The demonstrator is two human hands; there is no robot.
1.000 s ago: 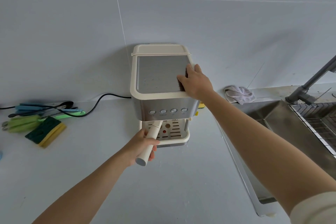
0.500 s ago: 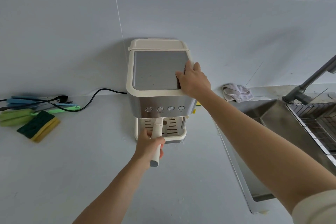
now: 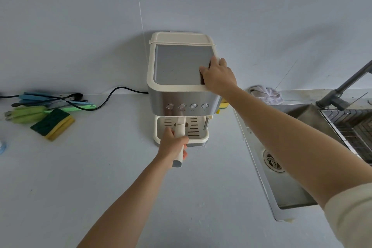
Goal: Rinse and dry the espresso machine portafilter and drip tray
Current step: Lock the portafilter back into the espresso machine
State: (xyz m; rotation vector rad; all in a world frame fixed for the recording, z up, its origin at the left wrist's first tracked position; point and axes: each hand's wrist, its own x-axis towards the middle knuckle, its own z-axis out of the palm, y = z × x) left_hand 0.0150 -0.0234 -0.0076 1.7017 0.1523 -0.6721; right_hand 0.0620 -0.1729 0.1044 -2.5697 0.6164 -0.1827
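Note:
A cream and steel espresso machine (image 3: 181,66) stands against the wall on the grey counter. My left hand (image 3: 173,144) grips the cream handle of the portafilter (image 3: 179,129), which points straight out toward me from under the machine's front. Its head is hidden under the steel front. Below it sits the cream slotted drip tray (image 3: 198,137) in the machine's base. My right hand (image 3: 218,75) rests on the top right corner of the machine, fingers bent over the edge.
A steel sink (image 3: 281,167) with a drain, a grey tap (image 3: 342,90) and a wire rack (image 3: 352,127) lies to the right. A crumpled cloth (image 3: 265,94) lies behind it. Sponges (image 3: 53,123), brushes and the black power cord (image 3: 112,94) lie at the left.
My left hand has swung the portafilter handle from angled left to pointing straight out. My right hand has stayed on the machine's top corner.

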